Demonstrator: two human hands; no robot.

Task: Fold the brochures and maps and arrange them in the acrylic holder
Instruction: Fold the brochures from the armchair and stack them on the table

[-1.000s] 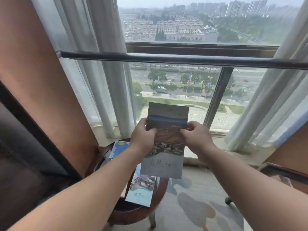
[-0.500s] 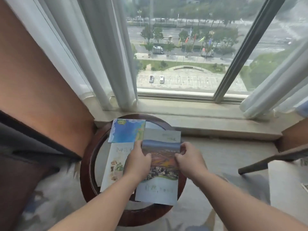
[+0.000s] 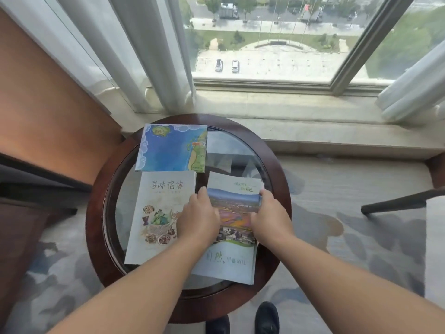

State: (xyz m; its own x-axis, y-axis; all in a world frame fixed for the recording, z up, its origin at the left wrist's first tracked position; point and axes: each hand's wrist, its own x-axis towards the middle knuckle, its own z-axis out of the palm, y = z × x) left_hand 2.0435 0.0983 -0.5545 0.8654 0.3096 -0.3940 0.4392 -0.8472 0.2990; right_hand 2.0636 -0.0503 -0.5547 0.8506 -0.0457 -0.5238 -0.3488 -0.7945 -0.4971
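Observation:
A landscape brochure [image 3: 234, 213] lies on the right side of the round glass-topped table [image 3: 277, 165]. My left hand [image 3: 198, 218] grips its left edge and my right hand [image 3: 271, 218] grips its right edge, both pressing it down onto the glass. To its left lies a pale food brochure [image 3: 159, 201], partly under my left wrist. A blue map [image 3: 172, 148] lies flat at the table's far side. No acrylic holder is in view.
The table has a dark wooden rim and stands by a window sill [image 3: 289, 109] with white curtains [image 3: 144, 49]. A brown chair [image 3: 36, 165] is at the left, another chair arm [image 3: 397, 201] at the right. My dark shoes [image 3: 266, 317] show below the table.
My hands brought the landscape brochure down from in front of the window onto the table. The view tilted down from the skyline to the tabletop.

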